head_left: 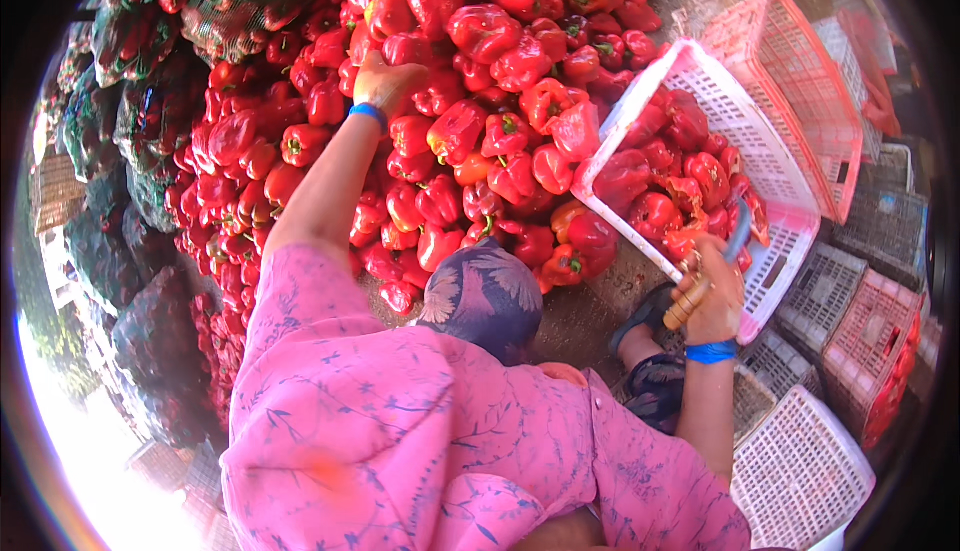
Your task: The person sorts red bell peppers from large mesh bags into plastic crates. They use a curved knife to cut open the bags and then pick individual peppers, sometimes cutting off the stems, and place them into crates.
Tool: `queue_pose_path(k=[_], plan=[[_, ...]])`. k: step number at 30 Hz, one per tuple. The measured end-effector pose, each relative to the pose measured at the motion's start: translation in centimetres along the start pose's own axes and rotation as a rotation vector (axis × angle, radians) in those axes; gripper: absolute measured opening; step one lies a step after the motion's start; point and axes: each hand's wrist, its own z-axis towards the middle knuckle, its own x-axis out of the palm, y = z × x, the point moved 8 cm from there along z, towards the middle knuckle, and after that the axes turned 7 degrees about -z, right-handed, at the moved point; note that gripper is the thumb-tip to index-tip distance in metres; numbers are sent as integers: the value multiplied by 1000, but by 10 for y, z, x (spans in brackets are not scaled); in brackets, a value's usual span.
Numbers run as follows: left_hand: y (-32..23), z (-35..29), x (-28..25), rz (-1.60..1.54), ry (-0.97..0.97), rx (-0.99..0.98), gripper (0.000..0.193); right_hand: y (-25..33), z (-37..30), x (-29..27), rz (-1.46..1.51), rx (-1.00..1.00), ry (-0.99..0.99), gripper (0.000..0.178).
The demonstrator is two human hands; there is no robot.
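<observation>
My left hand [388,83], with a blue band at the wrist, reaches far onto a big heap of red bell peppers [458,129]. Its thumb stretches out to the side beside a pepper [408,49], while the other fingers are partly hidden. In my right hand [714,291], also banded in blue, is a hooked knife; its wooden handle [688,305] points down left and its curved blade [740,233] points up. The knife is at the near side of a tilted white-and-pink plastic crate [776,261], which holds red peppers [708,179], some of them split or cut.
Green net sacks [150,131] filled with produce are stacked along the left. Pink crates [790,71] stand beyond the tilted one, with more crates [872,326] on the right. A white crate [804,476] is at lower right. My patterned trouser knee [480,296] borders the heap.
</observation>
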Motion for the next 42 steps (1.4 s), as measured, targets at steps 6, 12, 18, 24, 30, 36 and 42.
queue_pose_path(k=[6,12,18,24,30,36,42], plan=[[-142,-163,72,-868,582,383,59,33,-12,59,-112,-370,170,6],[-230,-276,125,-777,713,629,71,82,-30,32,-265,-714,-87,15],[-258,-315,154,-661,553,839,60,86,-31,-12,-527,-707,-211,23],[-264,-334,165,-922,547,570,53,56,-35,-20,-606,-706,-312,24],[-228,-327,219,-1348,890,-270,64,31,-31,-31,-547,-695,-206,19],[-224,-336,230,-1088,993,-111,54,69,-18,-61,-83,-836,-231,29],[-236,-371,235,-1060,1098,-19,41,65,-2,-53,109,-490,27,34]])
